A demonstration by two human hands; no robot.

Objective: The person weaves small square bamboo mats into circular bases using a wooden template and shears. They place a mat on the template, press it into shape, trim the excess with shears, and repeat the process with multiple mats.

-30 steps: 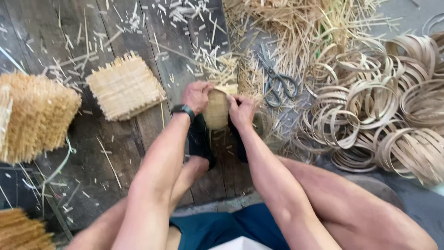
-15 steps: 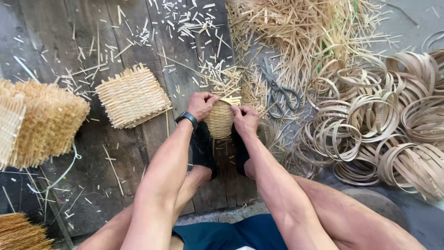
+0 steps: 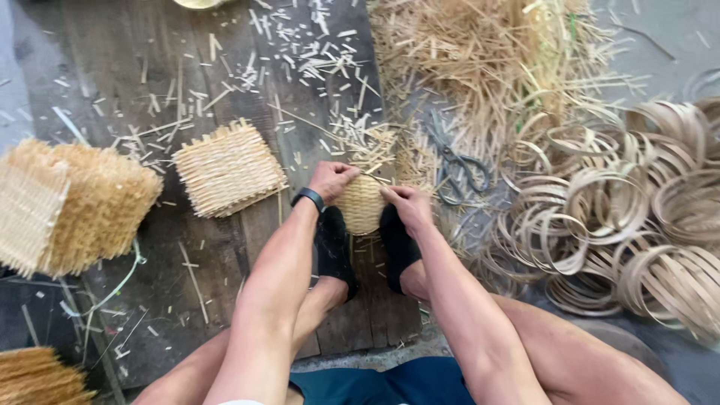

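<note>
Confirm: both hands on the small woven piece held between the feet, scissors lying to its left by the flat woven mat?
Not quite. The scissors lie to the right of the woven piece, by the coiled strips; the flat mat is on the left. The head view shows it. Left hand and right hand do grip it.

Both arms reach forward between the knees.
Left hand (image 3: 331, 180) and right hand (image 3: 405, 205) curl inward, fingers bent, seemingly gripping; feet in black socks sit close beneath them.
</note>
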